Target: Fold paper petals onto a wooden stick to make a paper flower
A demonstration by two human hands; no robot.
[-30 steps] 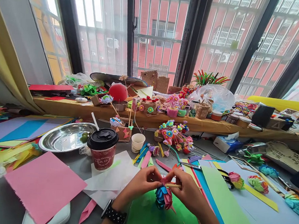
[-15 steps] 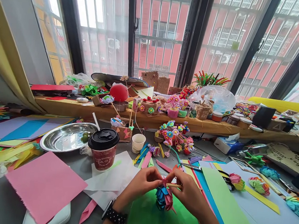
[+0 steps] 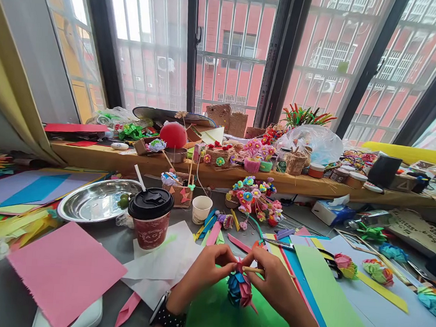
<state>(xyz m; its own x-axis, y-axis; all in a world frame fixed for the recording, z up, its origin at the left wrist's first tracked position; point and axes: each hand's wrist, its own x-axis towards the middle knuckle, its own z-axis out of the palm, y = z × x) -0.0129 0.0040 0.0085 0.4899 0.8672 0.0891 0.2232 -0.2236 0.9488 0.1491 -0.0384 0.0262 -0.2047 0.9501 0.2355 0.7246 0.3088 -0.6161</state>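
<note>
A folded paper flower (image 3: 239,288) of blue and pink petals hangs between my two hands, low in the middle of the view, above a green sheet (image 3: 225,323). My left hand (image 3: 206,270), with a dark watch on the wrist, pinches the flower's top with closed fingers. My right hand (image 3: 273,282) is closed too, pinching the flower from the right and holding a thin wooden stick (image 3: 253,270) across its fingers.
A lidded paper coffee cup (image 3: 149,223) stands left of my hands, with a steel tray (image 3: 96,200) behind it and a pink sheet (image 3: 64,270) in front. Coloured sheets, scissors (image 3: 330,261) and finished paper flowers (image 3: 255,196) crowd the table and the wooden sill (image 3: 102,158).
My hands and the flower stay almost in place; the fingers shift slightly on the flower's top.
</note>
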